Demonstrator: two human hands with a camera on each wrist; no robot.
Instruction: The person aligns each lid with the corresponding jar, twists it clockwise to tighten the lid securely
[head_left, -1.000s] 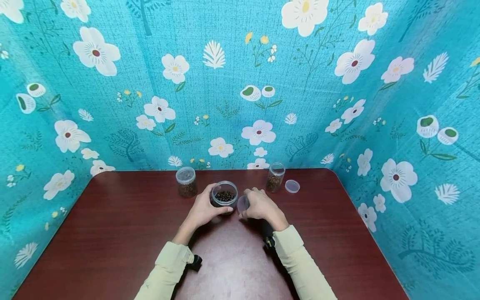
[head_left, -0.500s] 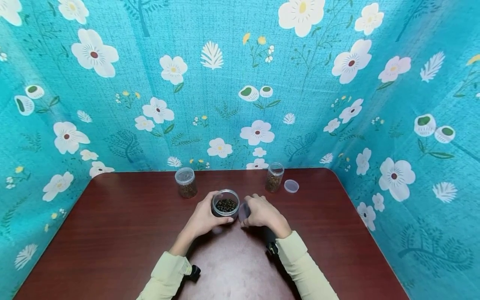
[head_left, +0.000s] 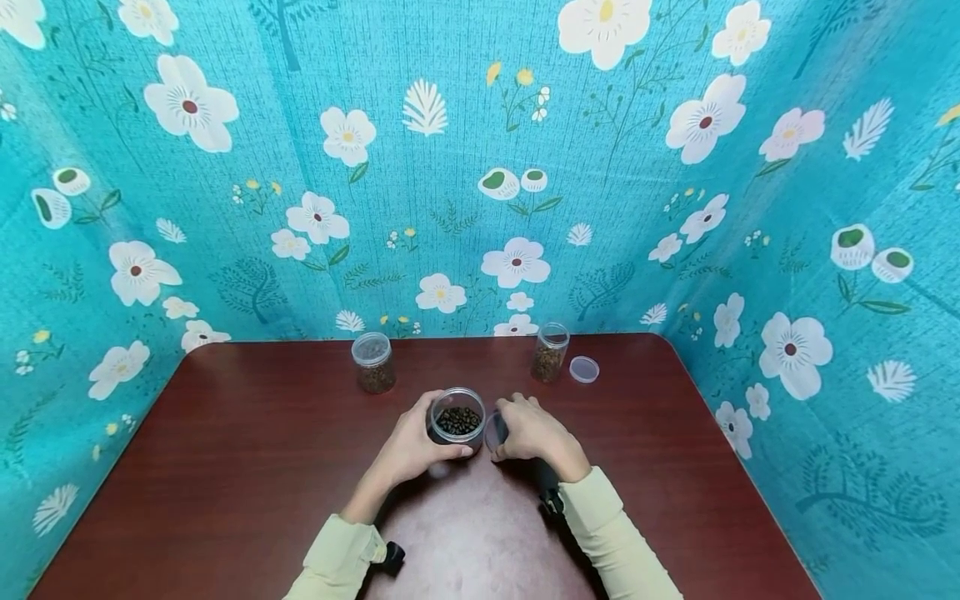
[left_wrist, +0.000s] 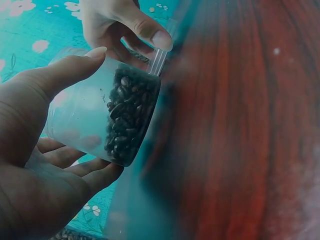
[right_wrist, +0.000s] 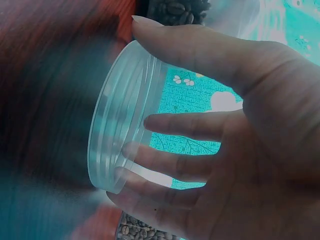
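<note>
My left hand (head_left: 412,446) grips a wide clear jar (left_wrist: 75,120) from its left side, thumb across the near wall and fingers behind. Dark coffee beans (left_wrist: 130,115) lie at the bottom of the jar, whose mouth is uncovered. Just right of it, my right hand (head_left: 532,429) holds a clear round lid (right_wrist: 117,117) by its rim. The thumb is at one edge of the lid and the fingertips are at the other. In the head view this lid stands on edge, low over the table and beside the jar, partly hidden by the hand.
At the back left stands a covered jar (head_left: 372,354) with brown contents. A narrower uncovered jar (head_left: 551,342) of lighter brown beans is at the back right, a flat lid (head_left: 584,369) next to it. A flowered blue cloth (head_left: 450,208) hangs behind the dark red table (head_left: 225,500).
Both hands, with the jar and the lid, have slid a little nearer to me and slightly right. Their holds look the same, and the jars at the back have stayed put.
</note>
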